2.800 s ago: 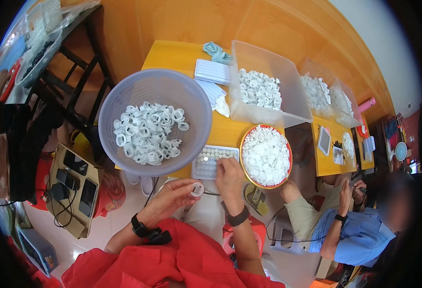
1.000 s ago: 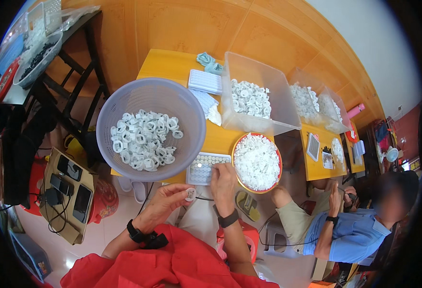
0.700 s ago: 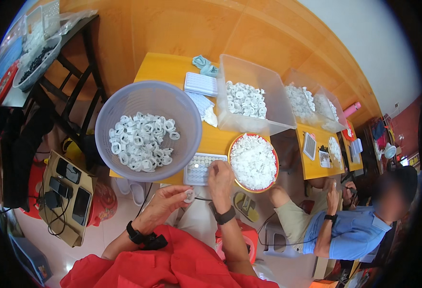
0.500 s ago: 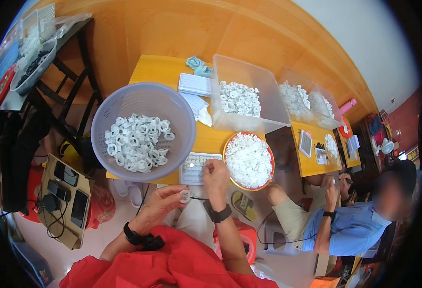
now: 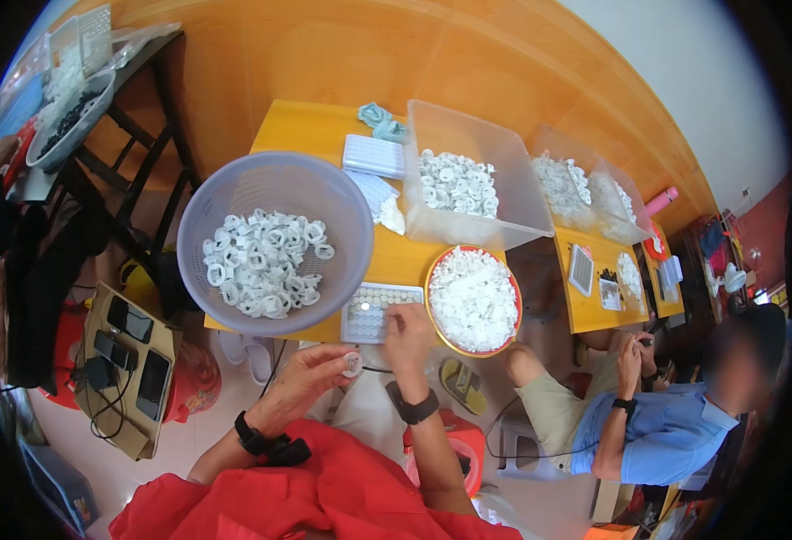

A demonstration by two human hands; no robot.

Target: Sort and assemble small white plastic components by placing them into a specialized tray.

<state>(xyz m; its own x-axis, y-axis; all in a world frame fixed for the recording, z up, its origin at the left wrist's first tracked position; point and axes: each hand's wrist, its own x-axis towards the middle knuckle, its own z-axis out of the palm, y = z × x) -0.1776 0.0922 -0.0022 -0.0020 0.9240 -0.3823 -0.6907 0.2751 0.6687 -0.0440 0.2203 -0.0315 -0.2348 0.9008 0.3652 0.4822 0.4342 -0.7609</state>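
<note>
Between the thumb and fingertips of my left hand [image 5: 304,380] is a small round white plastic part [image 5: 352,364], in front of the table edge. My right hand [image 5: 408,340] reaches over the right side of a shallow white tray [image 5: 360,335] that holds rows of small round pieces. Its fingers are pinched together at the tray, and whatever may be between them is hidden. Left of the tray stands a large grey-purple basket [image 5: 189,211] with a heap of white ring-shaped parts [image 5: 261,261]. A red-rimmed bowl [image 5: 519,310] full of small white pieces [image 5: 474,301] is beside my right hand.
A clear plastic bin [image 5: 513,216] of white parts stands behind the bowl on the yellow table [image 5: 301,126]. White trays [image 5: 373,156] lie behind the basket. Phones rest in a cardboard box [image 5: 112,414] at lower left. A person in a blue shirt [image 5: 661,441] sits at right.
The view has shifted slightly. My left hand keeps the round part, while my right hand stays at the tray. The other person's hands have come together, and an arm appears at the far left.
</note>
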